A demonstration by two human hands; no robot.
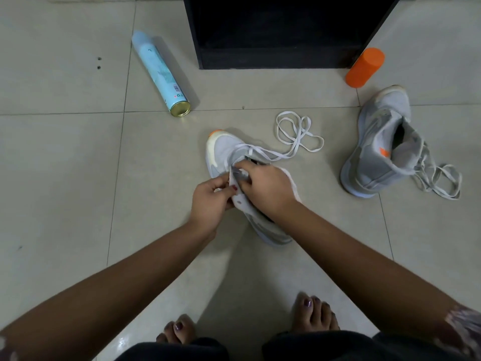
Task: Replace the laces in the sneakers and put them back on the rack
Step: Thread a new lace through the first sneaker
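Pale glossy tiles (65,165) hold a grey sneaker (221,149) before a black rack (281,35); the left hand (208,201) pinches its eyelet flap (238,196), the right hand (265,188) grips the sneaker's top.

A grey sneaker (223,152) with an orange toe tip lies on the floor, its white lace (299,134) apparently threaded low and trailing right. The second sneaker (374,157) lies well apart, its loose lace (440,181) spilling beside it.

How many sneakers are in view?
2. The near sneaker is at centre, held by the left hand and right hand; the far sneaker sits on the floor to the right. Others may be hidden in the dark rack.
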